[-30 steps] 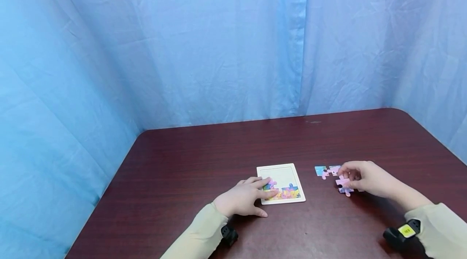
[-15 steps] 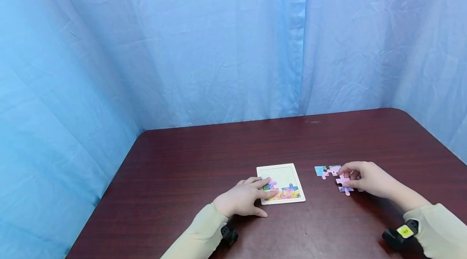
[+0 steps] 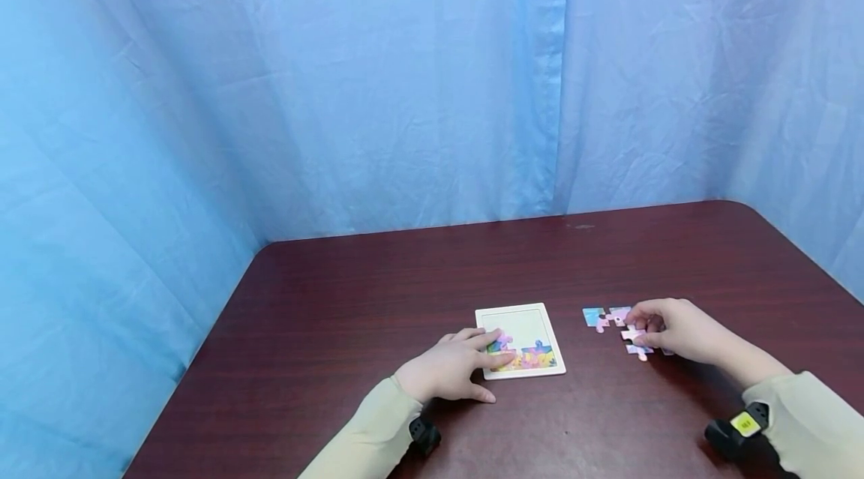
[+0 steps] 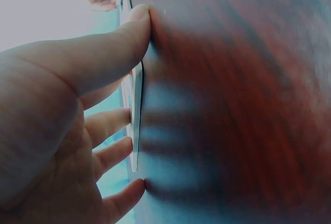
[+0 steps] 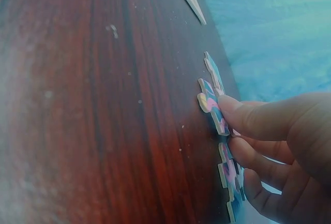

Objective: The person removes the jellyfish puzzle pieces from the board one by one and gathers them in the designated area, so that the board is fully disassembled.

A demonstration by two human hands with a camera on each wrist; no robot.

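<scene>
The left hand (image 3: 451, 366) has its fingers spread, some resting on the puzzle frame (image 3: 518, 321). The right hand (image 3: 682, 329) pinches a puzzle piece (image 3: 631, 334), other pieces (image 3: 592, 315) lying just left of its fingertips.

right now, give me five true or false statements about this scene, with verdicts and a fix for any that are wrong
1. The left hand rests on the puzzle frame. True.
2. The puzzle frame is completely filled. False: its far part is bare, and fitted pieces lie along the near side.
3. The right hand touches a loose piece. True.
4. All the loose pieces lie to the left of the puzzle frame. False: they are on the person's right of it, at the right hand.
5. A blue curtain hangs behind the table. True.
</scene>
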